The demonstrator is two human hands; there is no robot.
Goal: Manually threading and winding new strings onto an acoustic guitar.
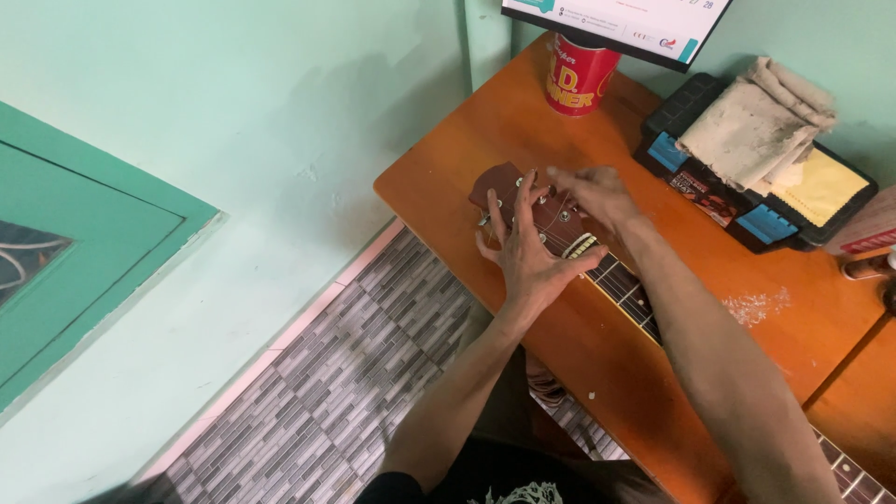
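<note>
Much of the guitar headstock (509, 191) is covered by the two hands, so only its brown rounded tip and a few silver tuning pegs show between the fingers. The guitar neck (623, 291) runs from there toward the near right corner of the surface (457, 140), but the right forearm lies over most of it; a short stretch of dark fretboard with pale frets shows beside the wrist and again at the picture's bottom right edge. The guitar body is out of view.

The left hand (527, 252) lies flat over the headstock with fingers spread and loose, gripping nothing. The right hand (595, 191) reaches across the far side of the headstock, fingers extended toward the pegs; whether it pinches anything cannot be told.

The headstock sits close to the surface's left corner, just short of the edge above the tiled floor. A bare stretch of orange wood separates it from the red tin can (579, 75) at the far edge. A black and blue case (756, 224), with folded cloths (761, 126) on top, lies along the right edge, well apart from the hands.
</note>
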